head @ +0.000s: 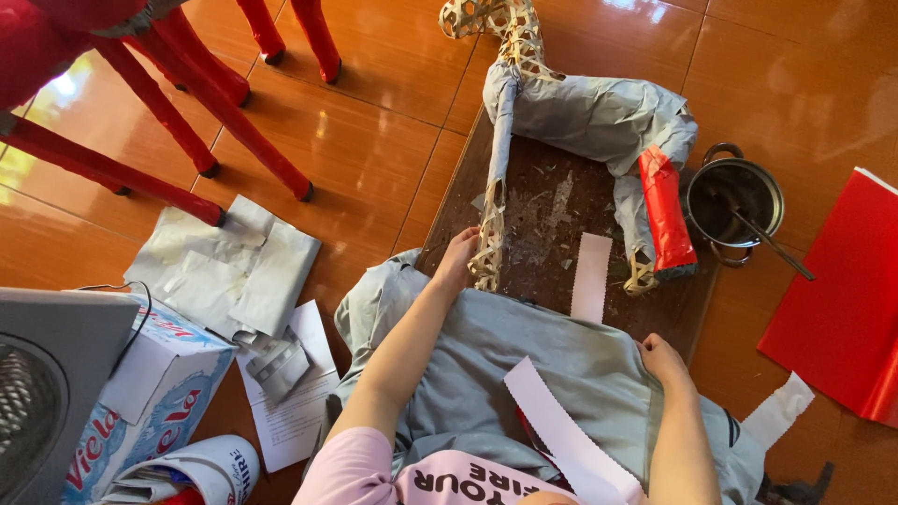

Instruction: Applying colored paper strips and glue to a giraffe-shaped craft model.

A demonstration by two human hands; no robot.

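While both hands work low in the head view, biggest item is the dark brown wooden board lying on the glossy orange tiled floor. Across its far edge lies a woven bamboo-lattice figure frame partly wrapped in grey paper, one leg sleeved in red paper near the board's right edge. Grey cloth covers the lap at the board's near edge. Round dark metal pot with a stick inside sits just off the right edge. White scalloped paper strip lies on the board's near edge. Left hand grips the frame's bare lattice leg, fingers closed round it. Right hand rests on the cloth; grip unclear.
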